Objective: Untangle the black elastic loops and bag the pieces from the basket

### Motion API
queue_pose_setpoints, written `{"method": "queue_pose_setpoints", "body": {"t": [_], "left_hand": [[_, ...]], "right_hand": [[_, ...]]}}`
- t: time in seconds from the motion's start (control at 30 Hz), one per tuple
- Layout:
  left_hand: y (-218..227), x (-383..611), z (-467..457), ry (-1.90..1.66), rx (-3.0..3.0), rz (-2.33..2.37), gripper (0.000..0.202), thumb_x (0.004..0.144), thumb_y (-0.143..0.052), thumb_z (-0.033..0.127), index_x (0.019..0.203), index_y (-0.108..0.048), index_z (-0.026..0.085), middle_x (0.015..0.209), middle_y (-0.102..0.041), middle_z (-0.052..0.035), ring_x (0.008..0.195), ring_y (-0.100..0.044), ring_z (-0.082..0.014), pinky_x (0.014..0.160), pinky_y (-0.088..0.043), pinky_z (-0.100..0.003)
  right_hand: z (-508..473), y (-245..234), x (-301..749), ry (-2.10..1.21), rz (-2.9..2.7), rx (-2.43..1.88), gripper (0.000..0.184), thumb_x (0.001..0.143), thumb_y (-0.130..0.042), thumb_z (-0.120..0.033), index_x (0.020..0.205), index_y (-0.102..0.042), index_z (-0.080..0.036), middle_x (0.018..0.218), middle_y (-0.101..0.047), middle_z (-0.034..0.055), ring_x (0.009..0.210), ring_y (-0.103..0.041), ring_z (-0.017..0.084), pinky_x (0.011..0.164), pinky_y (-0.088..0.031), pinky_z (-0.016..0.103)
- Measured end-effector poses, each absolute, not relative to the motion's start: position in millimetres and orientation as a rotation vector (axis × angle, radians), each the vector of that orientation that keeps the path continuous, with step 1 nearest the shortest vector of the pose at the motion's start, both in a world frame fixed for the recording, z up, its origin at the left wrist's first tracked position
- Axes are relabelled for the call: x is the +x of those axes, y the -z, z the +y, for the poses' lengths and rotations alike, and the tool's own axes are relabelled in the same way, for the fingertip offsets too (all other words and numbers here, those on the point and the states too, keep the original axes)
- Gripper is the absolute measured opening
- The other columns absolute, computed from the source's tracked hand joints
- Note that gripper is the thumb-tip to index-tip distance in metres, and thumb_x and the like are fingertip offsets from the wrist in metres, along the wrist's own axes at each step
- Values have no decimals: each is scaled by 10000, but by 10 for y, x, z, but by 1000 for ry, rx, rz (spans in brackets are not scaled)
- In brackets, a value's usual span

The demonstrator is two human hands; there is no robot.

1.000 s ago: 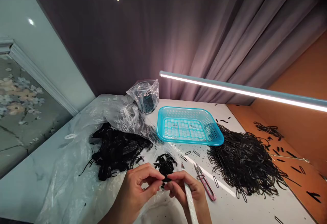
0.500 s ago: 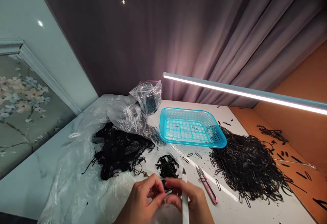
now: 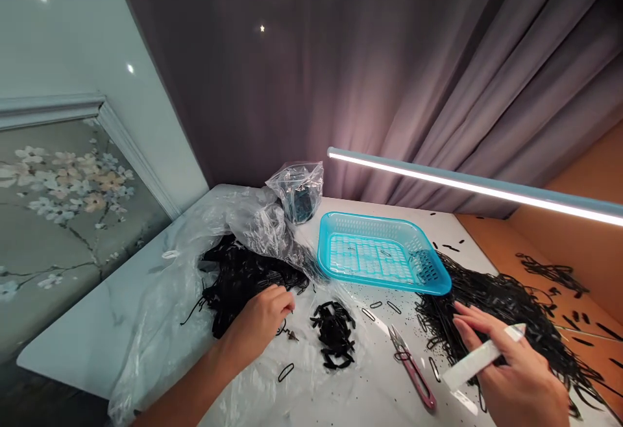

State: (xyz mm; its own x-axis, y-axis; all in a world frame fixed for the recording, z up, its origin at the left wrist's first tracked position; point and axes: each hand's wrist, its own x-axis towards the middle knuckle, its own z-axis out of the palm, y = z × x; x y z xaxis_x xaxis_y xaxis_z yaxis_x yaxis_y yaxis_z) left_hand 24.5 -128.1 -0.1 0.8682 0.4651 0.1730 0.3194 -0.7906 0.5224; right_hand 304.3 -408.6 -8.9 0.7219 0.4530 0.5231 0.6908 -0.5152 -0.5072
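Observation:
My left hand [image 3: 257,323] rests on the clear plastic sheet [image 3: 160,323], fingers curled at the edge of a heap of black elastic cords [image 3: 243,278]; whether it grips a cord I cannot tell. My right hand [image 3: 511,368] hovers over the big spread pile of black loops [image 3: 506,310] on the right, holding a flat white stick [image 3: 481,357] between its fingers. A small clump of short black pieces [image 3: 333,333] lies between the hands. Pink thread snips [image 3: 413,368] lie beside the right hand.
A turquoise plastic basket [image 3: 379,255] stands behind the clump. A clear bag with dark contents [image 3: 298,190] sits at the back by the grey curtain. A lit lamp bar [image 3: 477,183] crosses above the table. Orange board [image 3: 549,252] lies at right with scattered loops.
The hands were together near the front working a small black piece; now they have parted, the left to the cord heap, the right with the white stick to the loop pile. The view shifted right.

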Motion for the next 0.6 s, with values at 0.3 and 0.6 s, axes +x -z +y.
{"method": "queue_pose_setpoints", "body": {"t": [0.3,0.6], "left_hand": [[154,226,-1263,-372,2600,705,242,835,-565,-10,906,-639,209,889,-648,-10,857,-589,-196,742,-464,-308],[-37,139,-1498,-662,2620,665,277,928,-521,123,1161,-620,236,979,-703,-29,920,-596,-213,851,-460,-359]], "right_hand": [[-3982,204,2696,81,-741,-2142,427,791,-616,-658,948,-769,-291,986,-766,41,882,-704,286,795,-537,354],[-3635,16,2211,-368,-758,-1700,424,960,-423,-566,1067,-686,-251,744,-714,44,674,-674,200,630,-542,275]]}}
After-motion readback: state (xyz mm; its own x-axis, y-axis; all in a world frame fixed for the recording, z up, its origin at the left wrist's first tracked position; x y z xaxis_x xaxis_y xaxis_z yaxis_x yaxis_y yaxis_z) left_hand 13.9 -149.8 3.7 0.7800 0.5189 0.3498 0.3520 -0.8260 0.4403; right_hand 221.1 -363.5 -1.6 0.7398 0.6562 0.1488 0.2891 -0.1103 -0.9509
